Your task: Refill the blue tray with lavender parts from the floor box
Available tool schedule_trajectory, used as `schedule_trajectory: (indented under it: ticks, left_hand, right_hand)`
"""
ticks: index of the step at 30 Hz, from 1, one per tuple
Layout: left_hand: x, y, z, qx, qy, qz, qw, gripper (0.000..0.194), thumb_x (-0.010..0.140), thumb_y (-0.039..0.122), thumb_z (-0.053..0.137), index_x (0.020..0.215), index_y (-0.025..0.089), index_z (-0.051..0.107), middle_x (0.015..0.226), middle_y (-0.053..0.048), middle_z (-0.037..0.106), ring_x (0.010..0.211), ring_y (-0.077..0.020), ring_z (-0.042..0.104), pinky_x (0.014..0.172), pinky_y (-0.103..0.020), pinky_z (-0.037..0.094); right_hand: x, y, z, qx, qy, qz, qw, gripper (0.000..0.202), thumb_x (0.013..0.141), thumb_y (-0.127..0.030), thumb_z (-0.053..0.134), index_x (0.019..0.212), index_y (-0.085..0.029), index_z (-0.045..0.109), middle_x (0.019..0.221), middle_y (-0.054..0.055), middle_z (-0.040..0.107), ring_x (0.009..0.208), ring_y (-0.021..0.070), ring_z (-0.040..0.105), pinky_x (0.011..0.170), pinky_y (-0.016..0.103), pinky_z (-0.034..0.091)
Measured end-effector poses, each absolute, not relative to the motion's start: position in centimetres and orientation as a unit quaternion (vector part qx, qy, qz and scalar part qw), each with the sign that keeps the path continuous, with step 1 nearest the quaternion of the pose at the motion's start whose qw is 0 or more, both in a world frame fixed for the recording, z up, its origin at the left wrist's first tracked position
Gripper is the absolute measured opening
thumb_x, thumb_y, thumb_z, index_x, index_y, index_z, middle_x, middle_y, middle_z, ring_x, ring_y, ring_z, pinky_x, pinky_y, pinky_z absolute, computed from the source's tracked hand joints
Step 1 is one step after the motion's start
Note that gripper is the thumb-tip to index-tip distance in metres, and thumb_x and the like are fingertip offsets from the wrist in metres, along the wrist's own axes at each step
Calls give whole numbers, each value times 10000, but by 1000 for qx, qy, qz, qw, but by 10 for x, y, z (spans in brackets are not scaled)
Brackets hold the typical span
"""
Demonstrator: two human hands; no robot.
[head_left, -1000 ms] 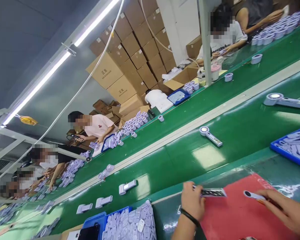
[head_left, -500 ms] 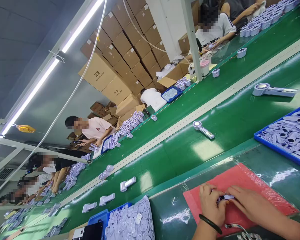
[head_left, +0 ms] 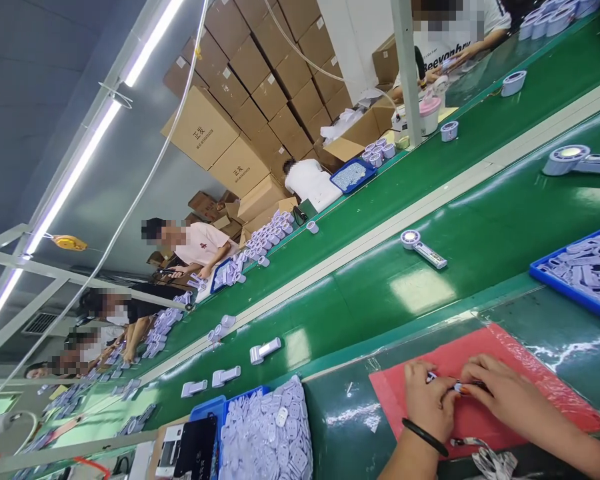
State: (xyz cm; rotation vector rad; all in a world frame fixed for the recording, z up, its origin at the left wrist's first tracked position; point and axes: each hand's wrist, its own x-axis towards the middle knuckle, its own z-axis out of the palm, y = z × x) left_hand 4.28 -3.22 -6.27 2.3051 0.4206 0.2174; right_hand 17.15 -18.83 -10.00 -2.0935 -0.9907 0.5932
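Both of my hands meet over a red mat (head_left: pixel 530 380) on the near bench. My left hand (head_left: pixel 430 403), with a black band on the wrist, and my right hand (head_left: pixel 500 397) pinch a small lilac fan part (head_left: pixel 455 385) between the fingertips; most of the part is hidden by my fingers. A blue tray of lilac parts (head_left: pixel 580 273) lies to the right of the mat. Another blue tray heaped with lilac parts (head_left: pixel 265 433) stands to the left.
A green conveyor belt (head_left: pixel 360 293) runs past, carrying assembled lilac hand fans (head_left: pixel 423 248) and fan bodies (head_left: pixel 265 350). Several people work along its far side among stacked cardboard boxes (head_left: pixel 240 133). A black phone (head_left: pixel 195 450) lies at the lower left.
A second ago my hands were apart, the left holding a dark strip and the right a lilac part. They have come together over the red mat.
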Motion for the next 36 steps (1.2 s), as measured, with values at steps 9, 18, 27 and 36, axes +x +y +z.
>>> schedule_trajectory:
  ticks: [9, 18, 27, 36]
  left_hand:
    - [38, -49, -26, 892, 251, -27, 376, 339, 806, 306, 763, 1142, 352, 755, 1277, -32, 623, 1289, -271, 434, 1181, -471, 381]
    - [54, -50, -13, 900, 251, -81, 346, 272, 838, 259, 669, 1091, 300, 759, 1162, -16, 645, 1224, -225, 452, 1223, -398, 345]
    - [43, -35, -11, 938, 162, -104, 289, 437, 781, 145, 638, 1208, 239, 645, 1372, -83, 517, 1300, -269, 440, 1147, -447, 453]
    - [175, 148, 11, 992, 87, 13, 86, 368, 896, 37, 457, 1042, 211, 746, 1393, -130, 472, 1373, -301, 394, 1186, -459, 416]
  right_hand:
    - [175, -210, -96, -792, -448, 292, 295, 496, 919, -523, 433, 1279, -291, 682, 1273, 90, 586, 1159, 357, 503, 939, 581, 471]
    - [172, -205, -81, -816, -443, 269, 255, 519, 952, -504, 320, 1244, -287, 690, 1238, 75, 593, 1149, 357, 503, 872, 571, 482]
    - [173, -222, -76, -800, -432, 261, 324, 535, 960, -491, 413, 1417, -260, 567, 1399, 72, 514, 1287, 324, 443, 1044, 539, 451]
    - [320, -281, -38, -932, -287, -2, 222, 618, 1077, -484, 230, 1226, -108, 698, 1171, 180, 620, 1040, 334, 572, 911, 475, 452]
